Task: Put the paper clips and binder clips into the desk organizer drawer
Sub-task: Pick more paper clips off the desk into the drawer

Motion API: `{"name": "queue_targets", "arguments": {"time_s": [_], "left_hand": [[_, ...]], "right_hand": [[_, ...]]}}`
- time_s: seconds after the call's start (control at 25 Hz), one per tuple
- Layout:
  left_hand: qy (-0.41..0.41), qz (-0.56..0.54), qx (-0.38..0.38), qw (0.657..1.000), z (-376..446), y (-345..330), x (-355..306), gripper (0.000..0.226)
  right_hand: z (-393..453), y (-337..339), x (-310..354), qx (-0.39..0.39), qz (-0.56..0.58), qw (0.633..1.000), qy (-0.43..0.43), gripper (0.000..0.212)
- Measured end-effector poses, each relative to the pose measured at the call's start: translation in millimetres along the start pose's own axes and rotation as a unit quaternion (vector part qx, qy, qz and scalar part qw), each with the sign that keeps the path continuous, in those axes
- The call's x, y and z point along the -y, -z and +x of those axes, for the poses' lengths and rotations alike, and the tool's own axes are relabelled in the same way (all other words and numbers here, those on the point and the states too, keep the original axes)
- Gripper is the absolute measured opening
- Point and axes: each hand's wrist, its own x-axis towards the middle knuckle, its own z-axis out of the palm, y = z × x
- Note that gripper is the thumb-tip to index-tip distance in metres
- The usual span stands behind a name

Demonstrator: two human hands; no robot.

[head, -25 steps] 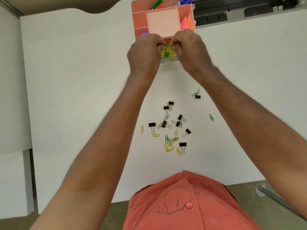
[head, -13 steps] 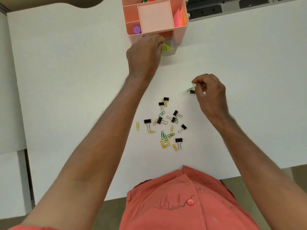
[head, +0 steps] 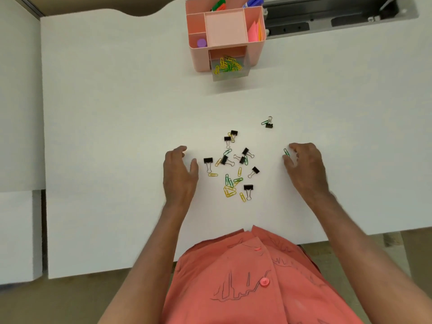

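Head view shows the paper clips (head: 230, 187) and black binder clips (head: 248, 187) scattered mid-tabletop, toward its near edge; one more binder clip (head: 269, 124) with a green clip lies apart, further in. They look light, stiff and slippery, so each is best pinched at its wire loops or swept together. A green clip (head: 286, 152) sits at the right hand (head: 304, 167), fingertips curled about it; whether it is pinched I cannot tell. The left hand (head: 178, 171) hovers relaxed, holding nothing, beside the pile. At the tabletop's far edge, the pink organizer (head: 225, 26) has its clear drawer (head: 230, 66) pulled out, part-filled with clips.
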Motion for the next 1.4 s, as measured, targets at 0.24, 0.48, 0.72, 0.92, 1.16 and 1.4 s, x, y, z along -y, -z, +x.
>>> {"name": "queue_targets", "arguments": {"time_s": [0.24,0.48,0.72,0.92,1.16,1.4], "left_hand": [[0.014,0.026,0.038,0.999,-13,-8,4,0.032],[0.007,0.106,0.073,0.992,-1,-6,-10,0.013],[-0.019,0.088,0.088,0.992,-14,-8,-9,0.010],[-0.104,0.000,0.116,0.988,-39,-14,2,0.012],[-0.132,0.100,0.116,0.979,-38,-27,-2,0.027],[-0.104,0.152,0.113,0.976,-33,-30,-8,0.017]], "right_hand": [[-6,-11,21,0.000,-0.056,0.996,0.071,0.022],[-6,-20,33,0.054,-0.091,0.994,0.026,0.021],[-21,-23,39,0.092,-0.018,0.995,0.041,0.013],[-45,-27,60,0.157,0.244,0.956,-0.049,0.016],[-55,-44,71,0.201,0.003,0.965,0.166,0.041],[-55,-58,71,0.171,-0.068,0.959,0.214,0.038]]}}
